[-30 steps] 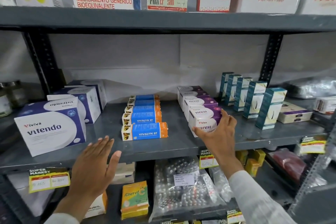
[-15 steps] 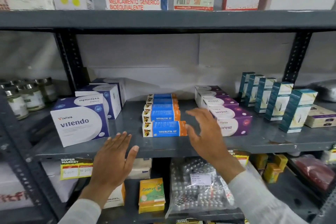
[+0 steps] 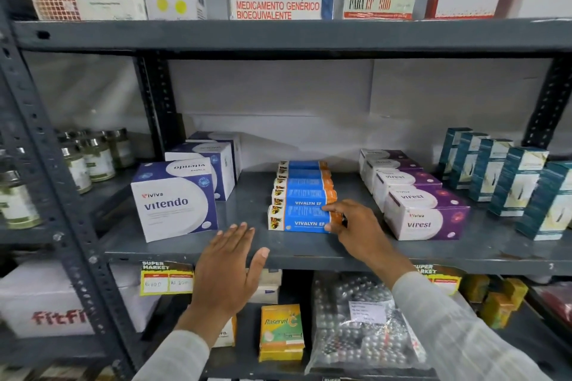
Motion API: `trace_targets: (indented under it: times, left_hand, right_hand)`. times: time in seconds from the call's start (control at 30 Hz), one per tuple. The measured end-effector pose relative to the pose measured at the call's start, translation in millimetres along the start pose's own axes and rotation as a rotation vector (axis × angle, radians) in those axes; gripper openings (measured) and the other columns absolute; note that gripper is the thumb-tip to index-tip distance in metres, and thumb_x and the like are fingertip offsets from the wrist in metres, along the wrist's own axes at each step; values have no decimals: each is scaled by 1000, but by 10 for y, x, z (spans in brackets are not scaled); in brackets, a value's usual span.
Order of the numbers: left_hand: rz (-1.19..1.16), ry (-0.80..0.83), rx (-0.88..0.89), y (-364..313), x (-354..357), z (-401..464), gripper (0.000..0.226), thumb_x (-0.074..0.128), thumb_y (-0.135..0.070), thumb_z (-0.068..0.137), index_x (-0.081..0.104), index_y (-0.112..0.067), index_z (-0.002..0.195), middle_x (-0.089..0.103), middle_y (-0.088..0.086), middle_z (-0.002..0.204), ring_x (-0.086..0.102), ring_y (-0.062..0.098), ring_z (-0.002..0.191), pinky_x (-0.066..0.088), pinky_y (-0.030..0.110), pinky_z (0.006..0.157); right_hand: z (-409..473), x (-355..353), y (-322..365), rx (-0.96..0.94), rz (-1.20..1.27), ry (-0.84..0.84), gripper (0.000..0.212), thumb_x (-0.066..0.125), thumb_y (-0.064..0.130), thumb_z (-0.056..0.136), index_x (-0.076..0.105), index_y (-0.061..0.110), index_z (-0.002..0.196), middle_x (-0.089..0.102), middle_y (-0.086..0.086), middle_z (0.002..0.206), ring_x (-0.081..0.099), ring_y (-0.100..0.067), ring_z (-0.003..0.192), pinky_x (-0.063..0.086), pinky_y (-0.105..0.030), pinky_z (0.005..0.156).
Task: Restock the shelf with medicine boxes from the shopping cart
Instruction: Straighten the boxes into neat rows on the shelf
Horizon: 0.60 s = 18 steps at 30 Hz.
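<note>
Grey metal shelf (image 3: 309, 252) carries rows of medicine boxes. At its front, the right hand (image 3: 359, 229) pinches the right end of the foremost Vivalyn EF box (image 3: 297, 219), blue with an orange end; half a second ago it hovered spread above. Left hand (image 3: 226, 272) hovers flat and empty, fingers spread, just below-left.

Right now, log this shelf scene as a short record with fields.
left hand: open, flat, hovering at the middle shelf edge, holding nothing
right hand: fingers on the right end of the front Vivalyn EF box
Vivalyn row: flat boxes lined front to back
left of row: Vitendo box
right of row: Virest box
shopping cart: not in view
</note>
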<state>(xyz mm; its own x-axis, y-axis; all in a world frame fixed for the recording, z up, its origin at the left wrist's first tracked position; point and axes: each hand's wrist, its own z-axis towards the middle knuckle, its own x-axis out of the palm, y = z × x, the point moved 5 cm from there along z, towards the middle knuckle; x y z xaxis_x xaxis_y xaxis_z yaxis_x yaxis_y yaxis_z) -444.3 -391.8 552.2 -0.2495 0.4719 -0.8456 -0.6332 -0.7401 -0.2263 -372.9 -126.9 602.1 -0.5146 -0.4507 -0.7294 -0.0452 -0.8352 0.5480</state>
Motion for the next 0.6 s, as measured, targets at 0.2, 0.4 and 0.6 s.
trace_targets:
  times: [0.2, 0.4, 0.6]
  left_hand:
    - [5, -14, -2, 10, 10, 1, 73, 20, -69, 100, 49, -24, 150, 46, -2, 158, 38, 18, 149, 19, 35, 121]
    - [4, -17, -1, 36, 35, 11, 76, 17, -71, 99, 48, -25, 151, 45, -3, 159, 37, 19, 150, 19, 36, 121]
    - [-128, -22, -10, 11, -154, -20, 70, 24, -70, 98, 42, -31, 153, 39, -13, 159, 28, 8, 150, 21, 30, 119]
  right_hand:
    - [64, 49, -43, 6, -20, -11, 36, 77, 16, 89, 71, 23, 124, 64, 1, 130, 55, -6, 107, 34, 6, 75]
    - [50, 34, -19, -24, -23, -18, 38, 76, 14, 89, 70, 24, 125, 65, 0, 129, 56, -5, 105, 34, 7, 76]
    - [-76, -23, 179, -101, -98, -113, 46, 70, 9, 88, 62, 20, 132, 58, 3, 135, 58, -15, 123, 40, -15, 104]
